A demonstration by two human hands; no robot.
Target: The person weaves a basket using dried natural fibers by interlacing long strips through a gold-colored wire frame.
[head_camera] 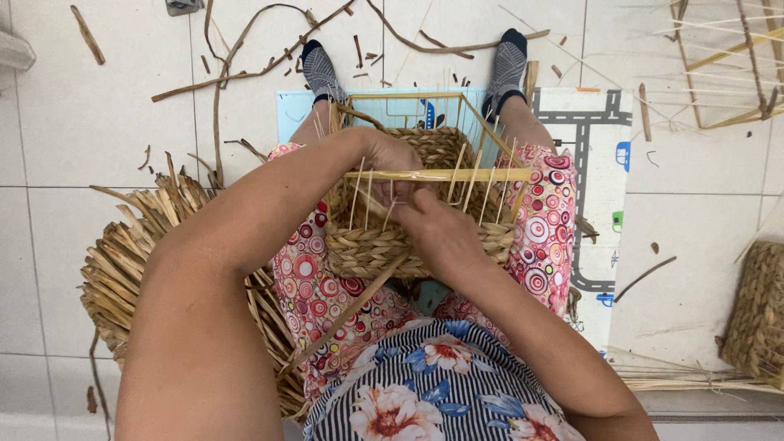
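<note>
Straw-coloured plaited fibre runs between both hands, which meet at the near wall of a half-woven square basket of braided dried grass (371, 245) resting on the person's lap. The right hand (441, 233) lies curled over the woven rim, its fingers bent down and pinched on a flat tan weaving strand (351, 306) that trails from the basket down towards the left knee. The left hand (388, 155) reaches across from the other side, fingers closed round the thin pale upright stakes (359, 192) just under the top bar of the yellow bamboo frame (437, 174); what exactly it grips beneath the fingers cannot be made out. The frame's slender rods rise above the woven part, which is finished only in its lower rows. Beside the left thigh a loose bundle of dry brown grass blades (122, 261) fans out on the white tiled floor (49, 245). Under the legs lies a pale play mat printed with grey roads (588, 147). At the right edge sits another woven basket (759, 310).
</note>
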